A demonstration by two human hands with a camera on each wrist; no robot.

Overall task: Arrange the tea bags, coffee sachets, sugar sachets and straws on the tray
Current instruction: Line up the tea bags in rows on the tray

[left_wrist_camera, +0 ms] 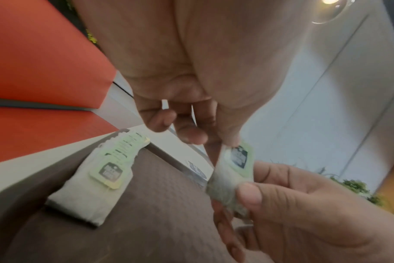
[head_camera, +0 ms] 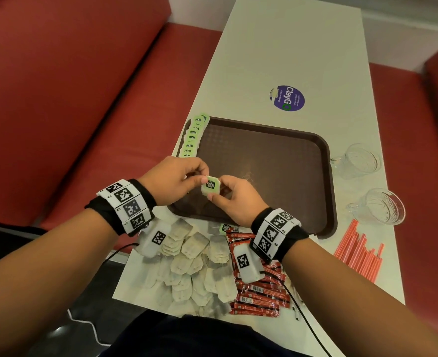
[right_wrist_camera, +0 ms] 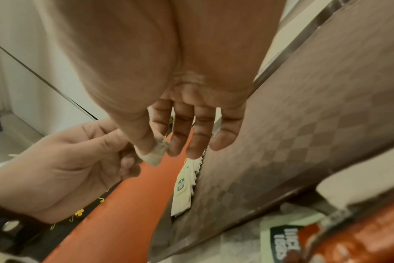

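Both hands hold one tea bag (head_camera: 210,186) with a green tag above the near left part of the brown tray (head_camera: 277,155). My left hand (head_camera: 184,179) pinches its upper edge (left_wrist_camera: 236,153); my right hand (head_camera: 223,194) pinches its lower corner (right_wrist_camera: 156,151) between thumb and forefinger. A row of overlapping tea bags (head_camera: 193,135) with green tags lies along the tray's left rim, and shows as the tea bag row (left_wrist_camera: 106,172) in the left wrist view. Loose tea bags (head_camera: 187,266) and red coffee sachets (head_camera: 259,292) are heaped on the table near me. Red straws (head_camera: 359,253) lie to the right.
Two clear glass cups (head_camera: 357,161) (head_camera: 383,206) stand right of the tray. A purple round sticker (head_camera: 287,98) marks the white table (head_camera: 290,47) beyond it. Red bench seats (head_camera: 71,99) flank the table on both sides. A black cable (head_camera: 303,313) runs over the near table edge.
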